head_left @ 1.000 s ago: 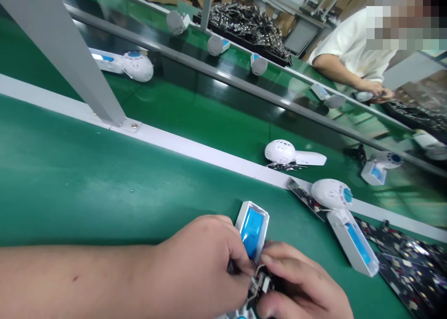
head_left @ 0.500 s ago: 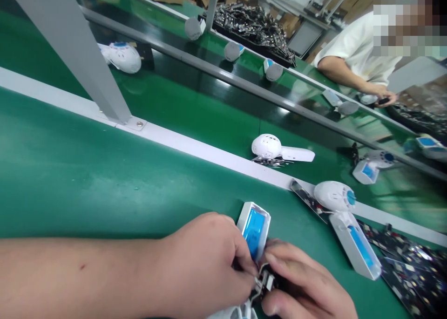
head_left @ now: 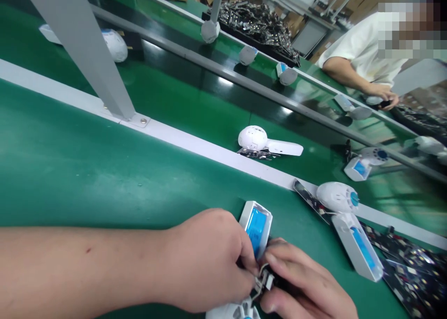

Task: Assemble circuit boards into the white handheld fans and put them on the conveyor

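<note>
My left hand (head_left: pixel 213 258) reaches in from the left, thumb and forefinger pinched on thin light wires (head_left: pixel 257 288). Facing it, my right hand (head_left: pixel 310 281) is closed around a small dark circuit board (head_left: pixel 274 274) with a pale connector, largely hidden by the fingers. Just behind my fingertips lies an open white handle (head_left: pixel 247 213) with a blue battery (head_left: pixel 256 229) inside. Below my hands, a white rounded fan head (head_left: pixel 230 309) shows partly at the bottom edge. Whether it joins the handle is hidden.
Another white fan (head_left: pixel 337 195) with an open handle lies to the right, beside piled circuit boards (head_left: pixel 412 272). Beyond the white rail (head_left: pixel 209 149), a conveyor carries fans (head_left: pixel 253 138). A grey post (head_left: pixel 84 53) rises at left. Opposite, a co-worker's hands (head_left: pixel 384 95) hold parts.
Fans on the near conveyor have shifted left, while those on the far strip have shifted right. My hands keep nearly the same grip and place. The view has tilted slightly.
</note>
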### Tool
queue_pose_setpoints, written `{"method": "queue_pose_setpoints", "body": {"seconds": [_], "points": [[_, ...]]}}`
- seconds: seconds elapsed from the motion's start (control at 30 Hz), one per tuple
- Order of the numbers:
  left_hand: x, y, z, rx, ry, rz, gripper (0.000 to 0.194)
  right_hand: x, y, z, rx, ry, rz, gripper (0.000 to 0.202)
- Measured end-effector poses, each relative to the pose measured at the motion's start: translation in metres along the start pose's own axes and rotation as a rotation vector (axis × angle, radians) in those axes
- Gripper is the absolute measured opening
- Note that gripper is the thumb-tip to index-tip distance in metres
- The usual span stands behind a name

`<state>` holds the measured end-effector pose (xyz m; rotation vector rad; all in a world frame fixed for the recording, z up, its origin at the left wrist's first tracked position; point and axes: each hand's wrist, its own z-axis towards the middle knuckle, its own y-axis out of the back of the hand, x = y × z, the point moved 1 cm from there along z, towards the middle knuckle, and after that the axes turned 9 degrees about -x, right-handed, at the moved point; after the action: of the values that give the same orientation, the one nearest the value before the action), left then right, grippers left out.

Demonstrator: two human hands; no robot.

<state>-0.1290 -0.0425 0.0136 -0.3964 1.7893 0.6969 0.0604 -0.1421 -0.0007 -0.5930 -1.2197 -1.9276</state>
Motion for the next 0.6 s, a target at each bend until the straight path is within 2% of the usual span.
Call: {"method": "queue_pose_setpoints", "body": {"seconds": [0.27,0.43,0.6], "points": [[-0.0001,-0.0028,0.001,0.068,0.173,-0.052,0.013,-0.0004,-0.0027,0.0017,-0.014,-0.054,0.056,0.033],[0.002,-0.0051,-0.0015,0.025,0.203,-0.043,0.017,-0.0013,-0.0026,-0.0003,0.002,-0.096,0.073,0.036],[0.0016,-0.0019,-0.0002,0.077,0.24,-0.107,0.014,-0.0022,0.001,-0.0027,-0.008,-0.094,0.07,0.035]]}}
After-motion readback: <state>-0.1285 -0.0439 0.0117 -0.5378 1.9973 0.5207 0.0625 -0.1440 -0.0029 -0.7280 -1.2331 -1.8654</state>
